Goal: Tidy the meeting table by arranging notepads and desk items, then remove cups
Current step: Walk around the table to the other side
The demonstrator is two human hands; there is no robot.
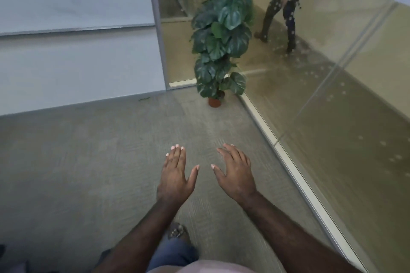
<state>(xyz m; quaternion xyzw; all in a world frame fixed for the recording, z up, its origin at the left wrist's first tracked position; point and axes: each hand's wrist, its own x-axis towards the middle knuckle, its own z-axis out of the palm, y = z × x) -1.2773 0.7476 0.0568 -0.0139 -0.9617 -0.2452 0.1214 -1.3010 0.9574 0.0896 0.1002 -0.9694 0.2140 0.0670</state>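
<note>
Grey carpet point(88, 173) fills the view; no meeting table, notepads or cups are in sight. Both hands hover palm-down over the floor, holding nothing. The left hand point(176, 175) has straight fingers point(177, 150) held close together, thumb apart. The right hand point(236, 173) has relaxed, slightly spread fingers point(228, 150). A potted monstera plant point(221, 35) stands in the far corner by a glass partition point(332, 73). Likely best next: turn toward the table before reaching for anything.
</note>
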